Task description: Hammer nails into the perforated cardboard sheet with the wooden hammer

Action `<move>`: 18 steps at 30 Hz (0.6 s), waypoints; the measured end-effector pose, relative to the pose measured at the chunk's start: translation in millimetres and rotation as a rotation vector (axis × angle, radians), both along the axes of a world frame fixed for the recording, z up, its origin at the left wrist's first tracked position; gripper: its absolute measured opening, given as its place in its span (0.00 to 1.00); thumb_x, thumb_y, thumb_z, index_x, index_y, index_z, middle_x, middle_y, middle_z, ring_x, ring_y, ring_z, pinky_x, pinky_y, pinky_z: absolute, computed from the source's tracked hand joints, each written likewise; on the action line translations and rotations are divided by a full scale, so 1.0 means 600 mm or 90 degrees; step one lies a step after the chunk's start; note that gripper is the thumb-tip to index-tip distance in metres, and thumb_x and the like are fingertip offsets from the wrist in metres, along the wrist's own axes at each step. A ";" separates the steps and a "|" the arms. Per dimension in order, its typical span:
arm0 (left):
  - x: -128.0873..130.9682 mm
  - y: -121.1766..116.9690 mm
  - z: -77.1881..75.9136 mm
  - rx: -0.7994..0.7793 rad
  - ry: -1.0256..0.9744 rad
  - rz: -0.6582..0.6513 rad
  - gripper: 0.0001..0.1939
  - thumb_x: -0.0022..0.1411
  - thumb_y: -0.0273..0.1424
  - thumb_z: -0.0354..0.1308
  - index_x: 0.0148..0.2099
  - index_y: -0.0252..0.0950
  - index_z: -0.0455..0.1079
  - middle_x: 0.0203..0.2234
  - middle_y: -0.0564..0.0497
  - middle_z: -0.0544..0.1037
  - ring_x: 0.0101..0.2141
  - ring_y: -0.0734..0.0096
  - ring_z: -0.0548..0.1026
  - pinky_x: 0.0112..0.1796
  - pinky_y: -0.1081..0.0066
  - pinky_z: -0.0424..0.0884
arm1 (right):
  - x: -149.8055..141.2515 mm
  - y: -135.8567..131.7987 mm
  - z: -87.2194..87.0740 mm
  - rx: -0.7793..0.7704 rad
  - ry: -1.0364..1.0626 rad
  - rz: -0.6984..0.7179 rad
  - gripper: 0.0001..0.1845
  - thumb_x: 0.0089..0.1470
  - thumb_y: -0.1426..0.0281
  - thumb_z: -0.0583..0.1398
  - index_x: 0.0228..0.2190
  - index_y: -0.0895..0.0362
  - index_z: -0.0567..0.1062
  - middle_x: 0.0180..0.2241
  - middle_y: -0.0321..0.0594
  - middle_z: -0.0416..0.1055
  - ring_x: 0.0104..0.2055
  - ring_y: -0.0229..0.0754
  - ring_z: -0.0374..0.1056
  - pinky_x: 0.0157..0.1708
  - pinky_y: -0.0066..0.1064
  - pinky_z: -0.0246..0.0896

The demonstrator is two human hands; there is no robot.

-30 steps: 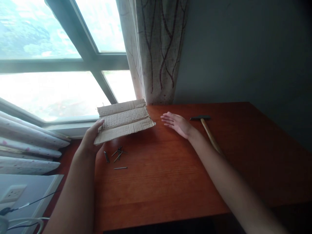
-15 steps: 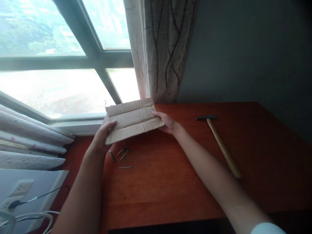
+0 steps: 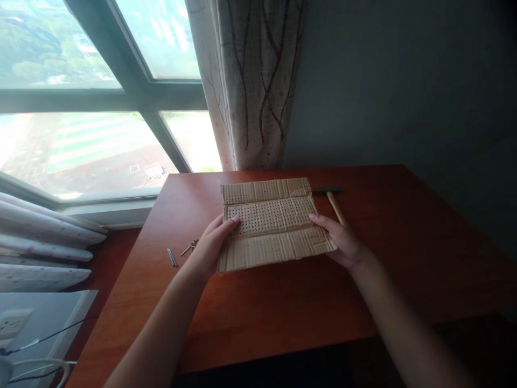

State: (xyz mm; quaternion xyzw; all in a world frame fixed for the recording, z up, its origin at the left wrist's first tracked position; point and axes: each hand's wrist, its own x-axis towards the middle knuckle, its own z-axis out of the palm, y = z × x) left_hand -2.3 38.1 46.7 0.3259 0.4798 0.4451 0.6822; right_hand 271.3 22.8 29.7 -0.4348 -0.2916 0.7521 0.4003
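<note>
Between my two hands is a creased piece of cardboard (image 3: 274,247) with rows of small holes across its middle band. My left hand (image 3: 212,242) grips its left edge, thumb on top and fingers underneath. On the opposite edge my right hand (image 3: 341,237) holds it the same way. The cardboard is above the table, slightly tilted. Several nails (image 3: 172,257) lie on the wood left of my left hand, some partly hidden by it. A hammer (image 3: 335,205) lies behind my right hand, its lower handle covered by hand and arm.
The reddish-brown wooden table (image 3: 250,318) spans the view. A window (image 3: 100,145) and a patterned curtain (image 3: 258,81) stand behind it. White fabric (image 3: 40,242) hangs at left, above a wall socket (image 3: 16,326) with cables (image 3: 52,369). A dark wall (image 3: 383,81) rises at back right.
Both hands have carried the cardboard to the right and somewhat nearer. It now covers part of the hammer, and my left arm hides some nails. The camera view has shifted slightly.
</note>
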 end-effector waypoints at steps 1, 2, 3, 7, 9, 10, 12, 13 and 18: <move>0.009 -0.010 -0.002 0.001 0.000 -0.010 0.28 0.53 0.41 0.68 0.54 0.33 0.75 0.43 0.42 0.83 0.42 0.48 0.82 0.43 0.59 0.78 | 0.009 -0.015 -0.003 -0.008 -0.003 -0.010 0.16 0.59 0.59 0.60 0.40 0.56 0.81 0.37 0.45 0.82 0.48 0.51 0.76 0.48 0.42 0.71; 0.016 -0.020 -0.005 0.000 0.000 -0.018 0.29 0.53 0.42 0.69 0.54 0.33 0.75 0.43 0.42 0.83 0.43 0.47 0.81 0.44 0.58 0.77 | 0.017 -0.029 -0.006 -0.016 -0.005 -0.017 0.17 0.59 0.58 0.60 0.40 0.56 0.81 0.38 0.45 0.82 0.48 0.51 0.76 0.48 0.42 0.71; 0.021 -0.029 -0.007 -0.003 0.000 -0.024 0.29 0.52 0.42 0.69 0.53 0.34 0.75 0.43 0.42 0.83 0.43 0.47 0.81 0.44 0.58 0.77 | 0.023 -0.042 -0.010 -0.024 -0.003 -0.019 0.17 0.59 0.58 0.60 0.41 0.56 0.81 0.38 0.45 0.82 0.48 0.51 0.76 0.48 0.42 0.71; 0.034 -0.064 -0.015 -0.027 -0.001 -0.019 0.27 0.54 0.43 0.68 0.53 0.34 0.75 0.42 0.43 0.84 0.45 0.47 0.80 0.47 0.58 0.75 | 0.036 -0.081 -0.023 -0.055 0.002 -0.031 0.17 0.58 0.57 0.62 0.41 0.56 0.81 0.39 0.44 0.82 0.48 0.51 0.77 0.47 0.41 0.72; 0.038 -0.077 -0.019 -0.041 -0.005 -0.014 0.26 0.55 0.42 0.68 0.53 0.35 0.75 0.41 0.43 0.84 0.45 0.48 0.80 0.48 0.58 0.74 | 0.038 -0.093 -0.027 -0.061 0.000 -0.038 0.17 0.58 0.57 0.62 0.41 0.56 0.81 0.39 0.44 0.82 0.47 0.51 0.77 0.47 0.41 0.72; 0.039 -0.082 -0.020 -0.045 -0.005 -0.013 0.26 0.55 0.42 0.68 0.53 0.35 0.75 0.41 0.43 0.84 0.45 0.48 0.80 0.48 0.58 0.74 | 0.038 -0.097 -0.028 -0.062 0.000 -0.039 0.17 0.58 0.57 0.62 0.41 0.56 0.81 0.39 0.44 0.82 0.47 0.51 0.77 0.47 0.41 0.72; 0.041 -0.088 -0.024 -0.044 -0.004 -0.012 0.26 0.55 0.42 0.67 0.53 0.35 0.75 0.42 0.43 0.83 0.45 0.48 0.80 0.48 0.58 0.73 | 0.039 -0.102 -0.029 -0.060 -0.001 -0.038 0.18 0.58 0.57 0.62 0.41 0.56 0.81 0.38 0.45 0.82 0.47 0.51 0.77 0.48 0.42 0.71; 0.042 -0.090 -0.025 -0.040 -0.003 -0.012 0.26 0.55 0.42 0.68 0.53 0.35 0.75 0.43 0.43 0.83 0.46 0.48 0.80 0.48 0.59 0.73 | 0.039 -0.103 -0.030 -0.060 -0.002 -0.038 0.18 0.58 0.57 0.62 0.41 0.56 0.81 0.38 0.45 0.82 0.47 0.51 0.77 0.49 0.42 0.71; 0.040 -0.090 -0.033 -0.031 0.013 -0.012 0.24 0.55 0.43 0.68 0.51 0.35 0.76 0.46 0.43 0.83 0.48 0.49 0.79 0.48 0.60 0.73 | 0.040 -0.104 -0.033 -0.055 -0.010 -0.040 0.17 0.59 0.57 0.61 0.40 0.55 0.82 0.39 0.45 0.82 0.48 0.51 0.77 0.49 0.42 0.71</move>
